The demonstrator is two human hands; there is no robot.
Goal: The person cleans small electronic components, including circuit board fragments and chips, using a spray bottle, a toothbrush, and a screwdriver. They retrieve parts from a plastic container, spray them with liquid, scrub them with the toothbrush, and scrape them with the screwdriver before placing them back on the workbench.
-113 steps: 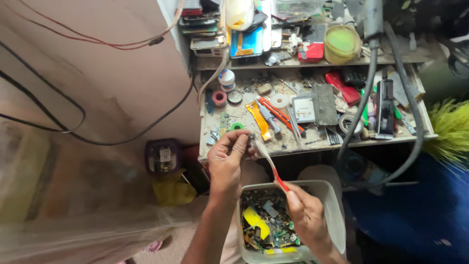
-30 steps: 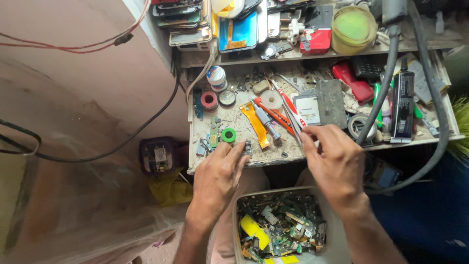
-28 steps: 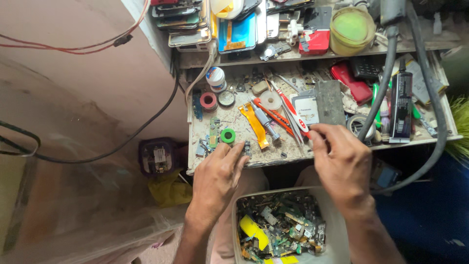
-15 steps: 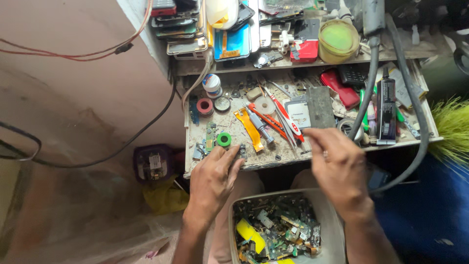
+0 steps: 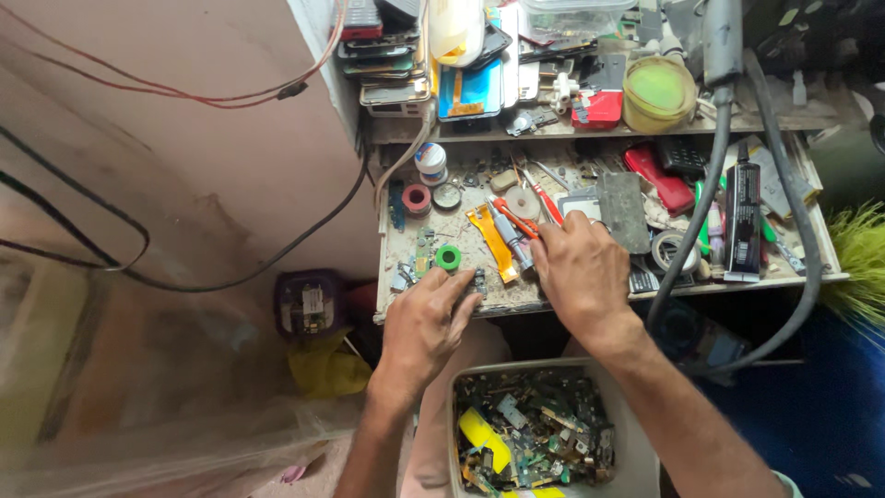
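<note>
My right hand lies palm down on the cluttered workbench, fingers bent and their tips pressed into the row of tools; I cannot tell from here whether they pinch anything, because the back of the hand hides the tips. There is only 1 view, from the head, looking straight down.

The red-handled screwdriver lies just beyond those fingertips, touching or nearly so, its long axis running diagonally up and to the left, away from me. Beside it lie a grey-handled tool and an orange pry tool, both on much the same slant. The right hand is clearly the nearer of the 2 to all 3.

My left hand rests at the front edge of the bench, fingers curled loosely over a small dark circuit piece; the grasp itself is hidden, so I cannot tell whether it is held or only touched. A green tape roll sits just beyond its fingertips.

Both forearms come up from the bottom of the view and angle inward, wrists low. Between them, below the bench edge, stands a white bin of circuit scraps.
</note>
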